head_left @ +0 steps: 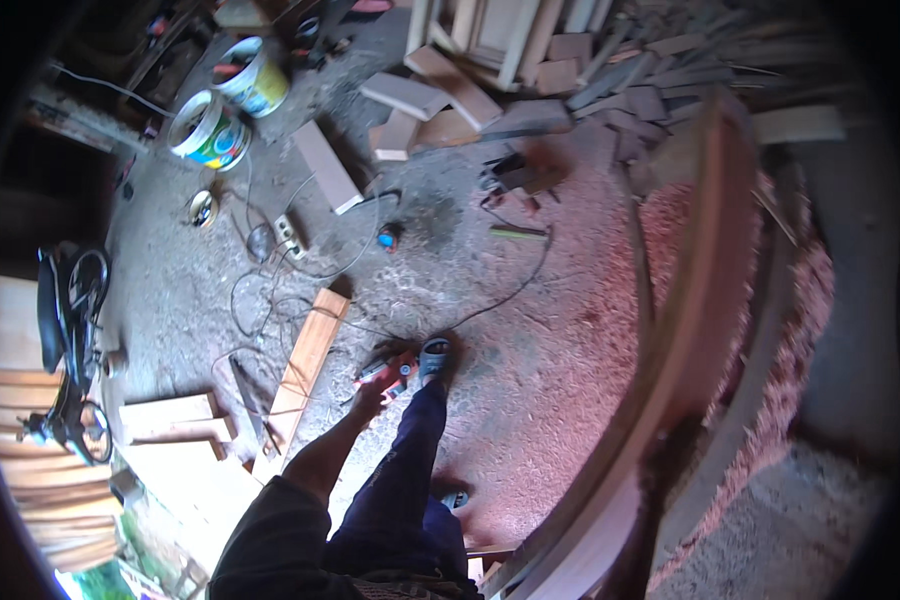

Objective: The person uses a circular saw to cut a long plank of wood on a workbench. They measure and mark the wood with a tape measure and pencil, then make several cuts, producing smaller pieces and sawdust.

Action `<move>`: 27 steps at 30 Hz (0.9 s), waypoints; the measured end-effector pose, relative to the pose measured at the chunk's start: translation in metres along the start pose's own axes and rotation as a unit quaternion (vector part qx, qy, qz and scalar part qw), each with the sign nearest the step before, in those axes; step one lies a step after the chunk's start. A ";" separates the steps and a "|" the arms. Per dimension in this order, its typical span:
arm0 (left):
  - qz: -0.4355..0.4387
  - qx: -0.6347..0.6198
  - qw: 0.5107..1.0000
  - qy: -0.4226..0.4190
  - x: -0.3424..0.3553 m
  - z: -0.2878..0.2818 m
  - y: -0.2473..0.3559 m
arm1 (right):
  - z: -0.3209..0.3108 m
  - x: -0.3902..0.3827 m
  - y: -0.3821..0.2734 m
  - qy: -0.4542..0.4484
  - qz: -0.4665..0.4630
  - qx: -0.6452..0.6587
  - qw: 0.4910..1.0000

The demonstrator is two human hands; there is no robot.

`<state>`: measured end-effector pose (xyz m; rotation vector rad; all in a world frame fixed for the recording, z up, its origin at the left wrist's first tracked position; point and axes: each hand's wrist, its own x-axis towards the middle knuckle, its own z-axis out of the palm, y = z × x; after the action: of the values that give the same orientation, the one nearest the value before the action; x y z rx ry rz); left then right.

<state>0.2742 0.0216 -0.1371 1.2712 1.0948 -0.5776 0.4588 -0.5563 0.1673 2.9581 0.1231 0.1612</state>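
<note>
My left hand (370,398) reaches down beside my sandalled foot (434,358) and is closed on a red and black power tool (402,368), low at the floor. Hand and tool are slightly blurred, and the tool's exact kind cannot be made out. On the other side, my right hand (676,446) is in shadow against a long, thick wooden plank (685,300) and grips its edge. The plank slants up from beside my legs to the far right, looking curved in this view. The right fingers are mostly dark.
Pinkish wood shavings (590,320) cover the floor at right. Cords trail around a power strip (288,237) and a loose board (310,360). Cut wood blocks (405,95) lie ahead; two buckets (210,132) stand far left. A motorbike (70,340) is at the left edge.
</note>
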 end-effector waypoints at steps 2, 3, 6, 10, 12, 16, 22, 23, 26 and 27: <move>0.170 0.163 0.972 -0.016 0.064 0.014 0.026 | 0.028 0.066 0.038 0.032 -0.024 -0.001 0.999; 0.216 0.205 0.954 -0.016 0.095 0.022 0.046 | 0.037 0.100 0.054 0.040 -0.042 -0.004 0.998; 0.216 0.320 0.920 0.066 0.202 0.013 0.084 | 0.068 0.170 0.066 0.037 -0.087 -0.032 0.995; 0.217 0.222 0.926 0.216 0.325 0.007 0.128 | 0.103 0.221 0.061 0.000 -0.112 -0.055 0.992; 0.253 0.269 0.882 0.293 0.383 -0.009 0.144 | 0.127 0.240 0.054 -0.016 -0.124 -0.056 0.991; 0.232 0.341 0.867 0.279 0.465 0.008 0.189 | 0.123 0.255 0.051 -0.057 -0.123 -0.098 0.986; 0.283 0.366 0.846 0.266 0.531 -0.005 0.210 | 0.136 0.272 0.042 -0.086 -0.126 -0.102 0.983; 0.293 0.329 0.848 0.295 0.537 0.002 0.211 | 0.137 0.274 0.042 -0.087 -0.124 -0.103 0.983; 0.303 0.309 0.835 0.340 0.528 0.023 0.203 | 0.135 0.273 0.042 -0.090 -0.120 -0.094 0.984; 0.300 0.307 0.854 0.294 0.515 0.038 0.192 | 0.128 0.271 0.043 -0.087 -0.116 -0.095 0.985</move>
<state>0.6636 0.1441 -0.5070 2.3474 0.9280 -0.0238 0.7450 -0.5951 0.0766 2.7246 0.4028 -0.1121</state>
